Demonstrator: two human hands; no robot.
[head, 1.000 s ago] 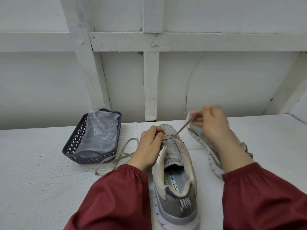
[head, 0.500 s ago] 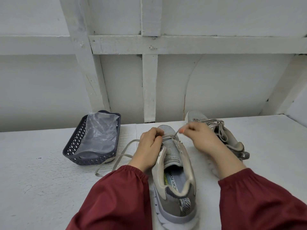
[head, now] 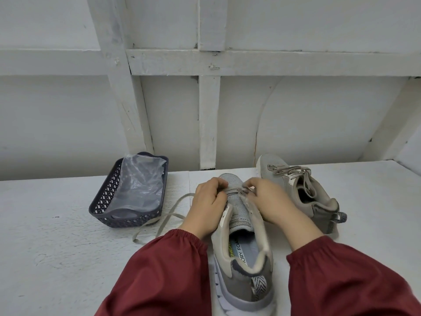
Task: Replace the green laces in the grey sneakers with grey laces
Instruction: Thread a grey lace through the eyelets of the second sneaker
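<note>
Grey sneaker (head: pixel 241 215) lies on the counter (head: pixel 68 224) with its heel toward the person, so its eyelets face both hands. The left hand (head: pixel 208 206) grips its upper to steady it. The right hand (head: pixel 268 201) pinches the grey lace (head: pixel 170 213) at the lowest eyelets with curled fingers (head: pixel 250 182), and the slack trails left.

The curled fingers of the left grip (head: pixel 208 206) and the right grip (head: pixel 268 201) cover the front eyelets of the near sneaker (head: pixel 241 258), so where the grey lace (head: pixel 173 214) threads through cannot be told. The lace end at the right grip's fingertips is too small to make out. The tongue hides half of the insole print. The right forearm hides part of the far sneaker (head: pixel 303 192). Crumpled clear plastic (head: pixel 139 185) masks the inside of the basket (head: pixel 123 219). Both sleeves (head: pixel 159 281) run off the bottom edge.
</note>
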